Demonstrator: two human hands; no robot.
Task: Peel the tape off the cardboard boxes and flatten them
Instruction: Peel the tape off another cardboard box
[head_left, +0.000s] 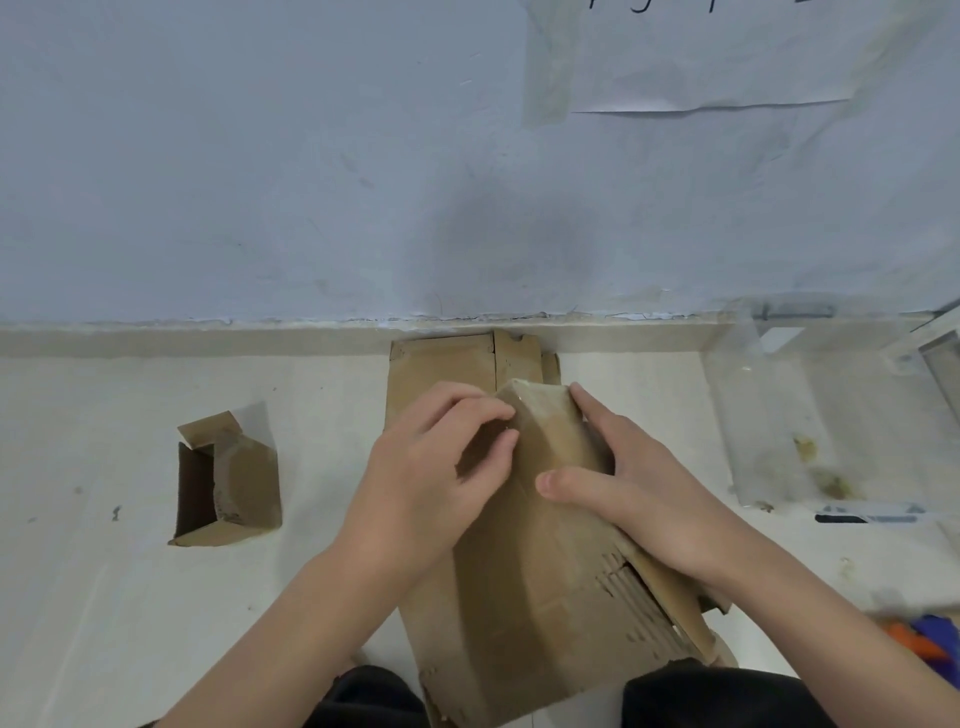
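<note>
Both hands work the box (545, 519) in the lap: left hand (431, 478) picks at its taped end, right hand (639, 504) grips its side. Flattened cardboard (447, 364) lies beneath on the floor; a small box (228, 483) stands unflattened nearby.

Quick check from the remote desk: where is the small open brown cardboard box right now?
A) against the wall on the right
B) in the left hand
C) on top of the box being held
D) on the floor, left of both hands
D: the small open brown cardboard box sits alone on the pale floor, left of the left hand, untouched.
</note>
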